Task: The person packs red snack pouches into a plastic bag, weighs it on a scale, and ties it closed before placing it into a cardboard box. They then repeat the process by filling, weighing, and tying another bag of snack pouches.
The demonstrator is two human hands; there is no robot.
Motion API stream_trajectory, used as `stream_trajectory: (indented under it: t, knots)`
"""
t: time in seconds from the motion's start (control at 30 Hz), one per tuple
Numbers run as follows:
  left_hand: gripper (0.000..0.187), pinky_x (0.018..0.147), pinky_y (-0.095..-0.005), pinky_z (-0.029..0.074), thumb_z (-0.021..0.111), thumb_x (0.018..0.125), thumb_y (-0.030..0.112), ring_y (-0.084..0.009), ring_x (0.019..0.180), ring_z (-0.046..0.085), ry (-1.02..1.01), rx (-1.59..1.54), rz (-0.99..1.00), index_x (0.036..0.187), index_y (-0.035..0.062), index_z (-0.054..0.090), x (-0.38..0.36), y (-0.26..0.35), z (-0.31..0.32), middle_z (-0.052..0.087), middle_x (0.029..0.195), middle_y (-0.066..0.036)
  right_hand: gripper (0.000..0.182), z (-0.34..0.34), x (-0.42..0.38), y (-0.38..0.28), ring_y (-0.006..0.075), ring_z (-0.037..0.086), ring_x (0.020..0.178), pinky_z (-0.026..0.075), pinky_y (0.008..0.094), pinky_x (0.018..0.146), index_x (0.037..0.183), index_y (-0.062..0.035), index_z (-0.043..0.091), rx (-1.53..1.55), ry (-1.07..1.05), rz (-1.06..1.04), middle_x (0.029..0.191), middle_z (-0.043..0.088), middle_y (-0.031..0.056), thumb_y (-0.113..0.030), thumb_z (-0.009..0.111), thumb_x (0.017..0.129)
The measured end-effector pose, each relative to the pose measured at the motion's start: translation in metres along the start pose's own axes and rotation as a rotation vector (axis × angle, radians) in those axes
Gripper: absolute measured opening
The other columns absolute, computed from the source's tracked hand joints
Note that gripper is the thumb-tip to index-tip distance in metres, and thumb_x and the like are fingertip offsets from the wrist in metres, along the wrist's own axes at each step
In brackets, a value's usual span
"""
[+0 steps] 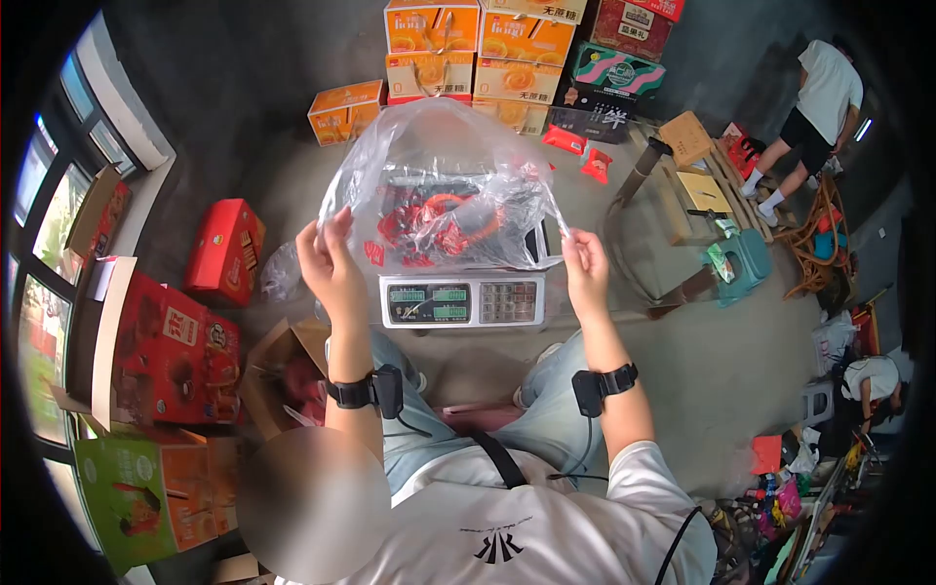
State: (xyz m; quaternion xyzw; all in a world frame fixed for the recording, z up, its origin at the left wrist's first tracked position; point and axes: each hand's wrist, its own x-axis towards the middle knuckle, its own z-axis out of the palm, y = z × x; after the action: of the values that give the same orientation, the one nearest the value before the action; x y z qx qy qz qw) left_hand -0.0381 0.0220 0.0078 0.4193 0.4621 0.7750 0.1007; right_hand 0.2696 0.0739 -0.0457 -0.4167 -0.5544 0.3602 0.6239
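A clear plastic bag is spread over a digital weighing scale, its mouth held wide between my two hands. Small red packets lie inside or under the film on the scale's pan; the clear plastic hides which. My left hand pinches the bag's left edge with fingers closed. On the other side, my right hand grips the bag's right edge between thumb and fingers. Below the bag, the scale's display and keypad face me.
Orange gift boxes are stacked behind the scale. Red packets lie on the floor to the right, near a dark metal frame. At left stand red boxes and an open carton. Another person stands at upper right.
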Motion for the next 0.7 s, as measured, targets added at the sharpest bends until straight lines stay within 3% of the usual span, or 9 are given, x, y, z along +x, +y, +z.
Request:
stream_trajectory:
  t: [0.1, 0.23, 0.3, 0.33, 0.4, 0.53, 0.6, 0.63, 0.7]
  knots:
    - [0.020, 0.085, -0.0347, 0.050, 0.042, 0.098, 0.009, -0.0246, 0.095, 0.064, 0.059, 0.033, -0.078, 0.115, -0.0022, 0.045, -0.010, -0.007, -0.006, 0.064, 0.103, -0.020, 0.019, -0.009, 0.010, 0.016, 0.0115, 0.055, 0.093, 0.043, 0.0271, 0.086, 0.101, -0.0024, 0.055, 0.100, -0.004, -0.060, 0.101, 0.060, 0.0071, -0.020, 0.055, 0.093]
    - [0.021, 0.084, -0.0346, 0.051, 0.042, 0.097, 0.006, -0.0220, 0.090, 0.064, 0.019, 0.030, -0.139, 0.116, -0.0036, 0.045, -0.027, -0.013, -0.016, 0.064, 0.096, -0.017, 0.022, -0.032, 0.071, 0.125, 0.0157, 0.057, 0.091, 0.046, 0.0309, 0.082, 0.099, -0.0014, 0.055, 0.069, 0.158, 0.213, 0.098, 0.061, 0.0081, -0.023, 0.056, 0.092]
    - [0.020, 0.082, -0.0329, 0.051, 0.044, 0.097, 0.007, -0.0181, 0.084, 0.062, 0.007, 0.051, -0.182, 0.113, -0.0037, 0.046, -0.032, -0.015, -0.025, 0.062, 0.089, -0.012, 0.031, -0.046, 0.112, 0.187, 0.0227, 0.060, 0.092, 0.047, 0.0345, 0.081, 0.100, 0.0002, 0.055, -0.393, 0.137, 0.227, 0.096, 0.062, 0.0126, -0.027, 0.063, 0.087]
    - [0.017, 0.077, -0.0293, 0.050, 0.047, 0.096, 0.008, -0.0148, 0.079, 0.059, 0.032, 0.082, -0.218, 0.110, -0.0019, 0.048, -0.032, -0.009, -0.024, 0.060, 0.084, -0.008, 0.031, -0.050, 0.129, 0.204, 0.0227, 0.060, 0.092, 0.047, 0.0345, 0.081, 0.100, 0.0002, 0.055, -0.385, 0.145, 0.231, 0.096, 0.062, 0.0126, -0.027, 0.063, 0.087]
    - [0.012, 0.074, -0.0251, 0.044, 0.050, 0.095, 0.009, -0.0121, 0.075, 0.055, -0.034, 0.095, -0.231, 0.103, 0.0014, 0.047, -0.033, -0.007, -0.027, 0.059, 0.083, -0.007, 0.042, -0.050, 0.159, 0.222, 0.0305, 0.059, 0.099, 0.047, 0.0393, 0.085, 0.107, -0.0010, 0.054, -0.793, -0.036, 0.202, 0.107, 0.059, 0.0174, -0.029, 0.067, 0.080]
    - [0.011, 0.073, -0.0247, 0.042, 0.053, 0.094, 0.010, -0.0115, 0.074, 0.055, -0.083, 0.071, -0.362, 0.096, 0.0045, 0.043, -0.031, -0.003, -0.028, 0.060, 0.081, -0.007, 0.052, -0.026, 0.215, 0.220, 0.0349, 0.053, 0.111, 0.045, 0.0431, 0.092, 0.119, -0.0064, 0.050, -1.033, -0.185, 0.220, 0.123, 0.051, 0.0187, -0.031, 0.069, 0.078]
    - [0.012, 0.073, -0.0246, 0.043, 0.053, 0.093, 0.009, -0.0117, 0.073, 0.055, -0.114, 0.092, -0.388, 0.095, 0.0046, 0.042, -0.033, -0.007, -0.034, 0.060, 0.079, -0.008, 0.055, -0.012, 0.243, 0.233, 0.0342, 0.048, 0.117, 0.043, 0.0444, 0.095, 0.126, -0.0155, 0.048, -1.052, -0.256, 0.110, 0.132, 0.043, 0.0163, -0.032, 0.069, 0.077]
    - [0.013, 0.072, -0.0245, 0.043, 0.054, 0.093, 0.009, -0.0119, 0.073, 0.056, -0.149, 0.100, -0.426, 0.095, 0.0047, 0.041, -0.031, -0.007, -0.033, 0.060, 0.077, -0.008, 0.055, -0.005, 0.251, 0.241, 0.0342, 0.048, 0.117, 0.043, 0.0444, 0.095, 0.126, -0.0155, 0.048, -1.038, -0.264, 0.111, 0.132, 0.043, 0.0163, -0.032, 0.069, 0.077]
    - [0.013, 0.072, -0.0259, 0.044, 0.052, 0.094, 0.012, -0.0140, 0.073, 0.058, -0.125, 0.199, -0.445, 0.091, 0.0029, 0.044, -0.029, 0.000, -0.022, 0.061, 0.074, -0.010, 0.057, 0.007, 0.267, 0.257, 0.0330, 0.047, 0.119, 0.041, 0.0462, 0.097, 0.129, -0.0216, 0.047, -1.076, -0.295, -0.108, 0.130, 0.043, 0.0154, -0.033, 0.068, 0.077]
